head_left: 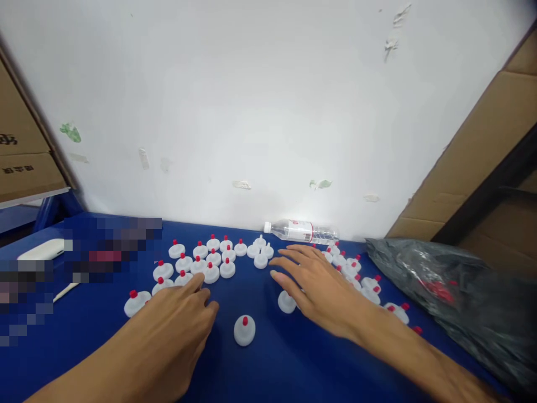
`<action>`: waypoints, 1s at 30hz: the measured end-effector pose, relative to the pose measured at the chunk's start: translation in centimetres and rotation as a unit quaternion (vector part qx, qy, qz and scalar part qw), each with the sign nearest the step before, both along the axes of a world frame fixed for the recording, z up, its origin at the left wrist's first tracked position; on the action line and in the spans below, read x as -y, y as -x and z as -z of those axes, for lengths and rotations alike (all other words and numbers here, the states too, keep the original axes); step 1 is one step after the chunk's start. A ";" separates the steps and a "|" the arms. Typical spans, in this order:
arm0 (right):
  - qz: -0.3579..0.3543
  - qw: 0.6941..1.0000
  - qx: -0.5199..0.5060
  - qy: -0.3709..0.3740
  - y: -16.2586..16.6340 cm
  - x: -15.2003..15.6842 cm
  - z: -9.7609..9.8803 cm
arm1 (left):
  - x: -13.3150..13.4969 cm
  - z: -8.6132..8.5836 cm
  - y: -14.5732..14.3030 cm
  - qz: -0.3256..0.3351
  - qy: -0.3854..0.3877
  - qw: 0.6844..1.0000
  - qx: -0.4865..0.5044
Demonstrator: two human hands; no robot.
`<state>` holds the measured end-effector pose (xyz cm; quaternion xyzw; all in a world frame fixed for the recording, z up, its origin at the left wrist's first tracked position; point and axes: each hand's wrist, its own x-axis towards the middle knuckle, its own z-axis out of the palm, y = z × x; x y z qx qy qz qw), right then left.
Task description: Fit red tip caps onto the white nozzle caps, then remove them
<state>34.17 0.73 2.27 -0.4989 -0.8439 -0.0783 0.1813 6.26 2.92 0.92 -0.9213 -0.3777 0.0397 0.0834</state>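
Observation:
Several white round caps with red tips (210, 258) stand in rows on a blue table (268, 364). My left hand (176, 319) lies palm down with its fingers stretched toward the left group of caps and holds nothing. My right hand (314, 285) reaches flat over the table, fingers spread, with its fingertips near a white cap (260, 260). Under its palm edge sits another white cap (286, 302). A lone red-tipped cap (244, 329) stands between both hands. More caps (361, 277) lie behind the right hand.
A clear water bottle (301, 230) lies on its side against the white wall. A dark plastic bag (453, 296) holding red pieces sits at the right. Cardboard boxes (482, 157) stand right and left. A white object (44, 250) lies at the left.

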 end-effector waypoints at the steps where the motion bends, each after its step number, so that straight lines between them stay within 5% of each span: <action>1: -0.012 1.000 0.005 0.009 -0.2 -0.9 -0.1 | 0.0 -0.3 -0.3 -0.008 0.017 1.000 -0.020; 5: -0.042 0.999 0.017 0.020 0.5 -3.2 0.0 | -0.1 -1.1 -0.9 -0.025 0.053 0.997 -0.050; 8: -0.051 0.999 0.016 0.012 1.5 -3.5 0.0 | -0.2 -0.9 -0.7 0.003 0.011 0.999 -0.048; 16: -0.053 0.993 -0.069 -0.081 1.1 0.3 -1.2 | -0.5 -0.8 -0.5 0.087 -0.134 0.972 0.172; 22: -0.090 0.987 -0.050 -0.124 0.8 5.1 1.2 | -0.1 -0.7 -1.3 0.125 -0.050 0.929 0.346; 30: -0.075 0.978 -0.163 -0.108 0.7 5.8 2.2 | 1.4 -0.6 -2.8 0.110 0.079 0.858 0.495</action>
